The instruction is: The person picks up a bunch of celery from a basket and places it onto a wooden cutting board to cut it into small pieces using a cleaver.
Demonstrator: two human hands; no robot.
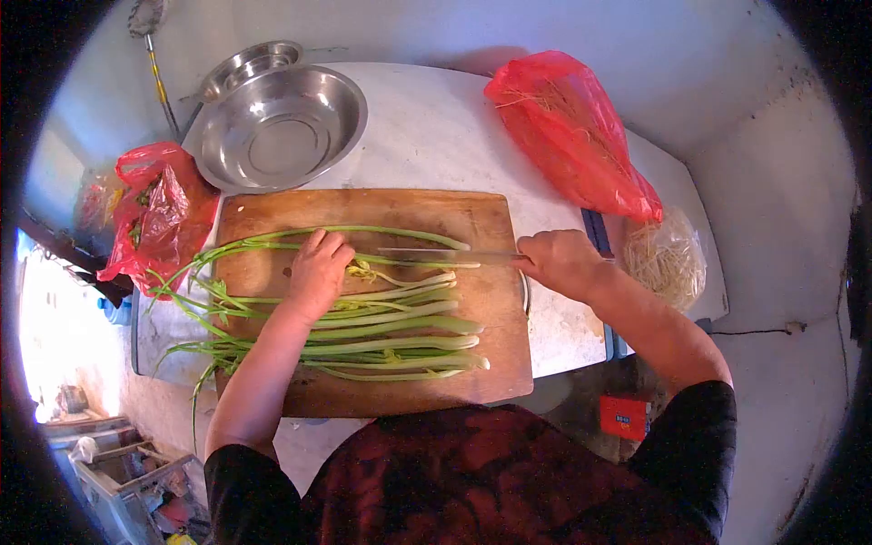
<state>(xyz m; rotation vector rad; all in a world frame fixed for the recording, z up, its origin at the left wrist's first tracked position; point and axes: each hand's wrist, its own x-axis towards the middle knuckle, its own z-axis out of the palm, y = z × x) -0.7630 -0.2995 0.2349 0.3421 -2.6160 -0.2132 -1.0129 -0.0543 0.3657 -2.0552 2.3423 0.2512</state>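
Celery stalks (391, 327) lie lengthwise across the wooden cutting board (454, 218). Their pale cut ends point to my right and their leafy tops hang over the board's left edge. The board sits on the white bench (436, 127), just in front of the person's body.

From my feed, the left hand (318, 272) rests palm down on the upper stalks with its fingers curled over them, pressing them to the board. The right hand (559, 262) is clenched round the handle of a knife (445, 256). The long blade reaches leftward across the board, lying over the topmost stalks near the left fingertips. I cannot tell whether the edge touches the board.

Behind the board, a wide steel bowl (350, 100) stands on the bench, and its inside shows bare metal. A smaller steel bowl (250, 62) sits just behind it, partly hidden by the big one's rim.

At the board's left corner, a red plastic bag (159, 213) slumps open with green leafy matter inside. A second red bag (568, 127) lies at the far right of the bench, and thin pale strands show through its film. Just beside it, near the right wrist, a clear bag (668, 259) holds a tangle of thin pale strands. I cannot make out what they are.
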